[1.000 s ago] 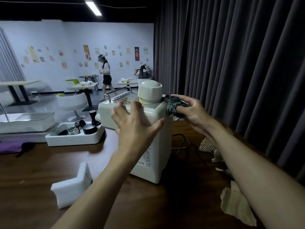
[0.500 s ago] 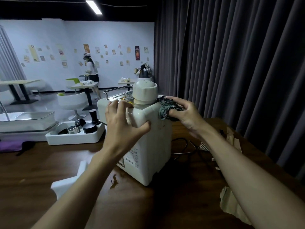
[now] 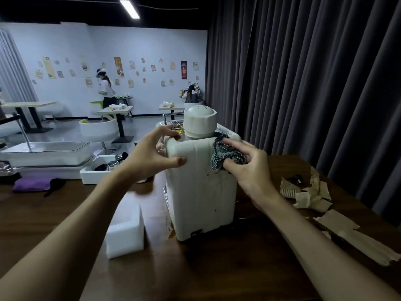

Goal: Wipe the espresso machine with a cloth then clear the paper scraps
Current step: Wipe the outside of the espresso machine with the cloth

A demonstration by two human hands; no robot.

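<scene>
A white machine (image 3: 201, 192) stands on the dark brown worktop (image 3: 217, 274). It has a round white cap (image 3: 199, 120) on top. The side facing us has small dark spots on it.

The left grip (image 3: 149, 155) is a bare hand. It grasps the top left corner of the machine, with its fingers on top and its thumb on the near side.

The right grip (image 3: 251, 170) is a bare hand too. It is clenched round a dark checked cloth (image 3: 223, 153). It presses the cloth against the top right edge of the machine, just beside the cap.

The paper scraps (image 3: 312, 196) lie on the worktop to the right of the machine, near the dark curtain (image 3: 303, 83). Some are small and crumpled. One long torn strip lies closer to us.

A white block (image 3: 125, 231) sits on the worktop just left of the machine. A little brown spill (image 3: 171, 235) shows by the machine's bottom left corner.

Further left is a white tray (image 3: 91, 174) with dark and shiny things in it. A purple bag (image 3: 32, 184) lies well to the left.

Far back, a person (image 3: 105, 88) stands by small tables near a wall with pictures.
</scene>
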